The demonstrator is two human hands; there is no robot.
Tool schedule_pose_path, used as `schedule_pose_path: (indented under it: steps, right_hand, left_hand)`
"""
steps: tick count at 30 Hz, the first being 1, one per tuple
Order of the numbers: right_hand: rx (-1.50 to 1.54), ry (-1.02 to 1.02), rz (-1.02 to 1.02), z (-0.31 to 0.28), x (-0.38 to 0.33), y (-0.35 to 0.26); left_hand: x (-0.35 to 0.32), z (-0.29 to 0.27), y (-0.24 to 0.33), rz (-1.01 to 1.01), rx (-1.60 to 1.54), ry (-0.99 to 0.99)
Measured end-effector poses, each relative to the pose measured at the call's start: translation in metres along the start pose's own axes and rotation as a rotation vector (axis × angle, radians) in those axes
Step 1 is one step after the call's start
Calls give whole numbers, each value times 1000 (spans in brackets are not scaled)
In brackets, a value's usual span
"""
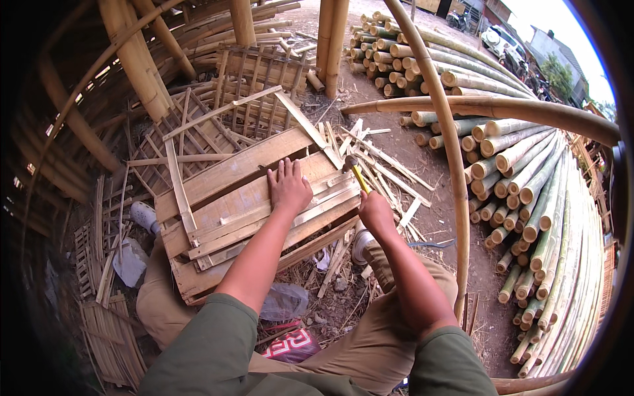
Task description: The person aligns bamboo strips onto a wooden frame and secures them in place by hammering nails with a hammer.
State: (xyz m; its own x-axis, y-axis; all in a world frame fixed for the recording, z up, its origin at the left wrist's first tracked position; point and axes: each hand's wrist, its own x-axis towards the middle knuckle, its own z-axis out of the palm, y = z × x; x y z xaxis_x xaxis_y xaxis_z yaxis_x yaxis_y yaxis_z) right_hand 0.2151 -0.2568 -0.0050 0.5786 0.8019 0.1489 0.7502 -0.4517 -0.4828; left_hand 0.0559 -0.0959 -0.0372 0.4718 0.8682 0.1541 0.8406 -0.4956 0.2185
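Note:
My right hand (376, 215) is closed round the yellow handle of a hammer (360, 177). Its dark head is over the right end of some pale bamboo strips (290, 214). These strips lie side by side across a low wooden bench of planks (221, 188). My left hand (289, 187) rests on the planks and strips with its fingers spread. A frame of thin bamboo slats (231, 111) stretches over the bench's far side, its right slat (307, 125) reaching down near the hammer head. Whether a nail is under the hammer I cannot tell.
Cut bamboo poles (528, 178) are stacked at the right, behind a curved bamboo post (449, 145). Split offcuts (389, 171) litter the ground by the bench. Slatted panels (254, 82) lean at the back. A plastic bag (284, 302) lies between my legs.

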Motion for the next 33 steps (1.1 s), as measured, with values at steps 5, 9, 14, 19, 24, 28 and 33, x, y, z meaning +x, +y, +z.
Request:
schedule_pose_path:
  steps: [5,9,14,19,24,28,33]
  right_hand:
    - [183,257,-5,-25,-8,-26]
    - [27,27,39,-14,-16,-10]
    - [-42,-3,-9,-12,-5,1]
    - [261,417,-47,-22,-7,-13]
    - [-27,-37,28,6,-10,-5]
    - [48,116,-44,-10,-1,-26]
    - [102,354,-70,-17,-7,-30]
  left_hand:
    - [-2,3,-4,-15,-1,40]
    - [-5,-1,1,-19,14,58]
    - [-3,5,0,-23,12,67]
    - [-3,3,1,-40,45,76]
    - [0,-5,10,-25,53,65]
    - [-2,8,-1,-39,23,82]
    - [-4,-1,7,-16,12,95]
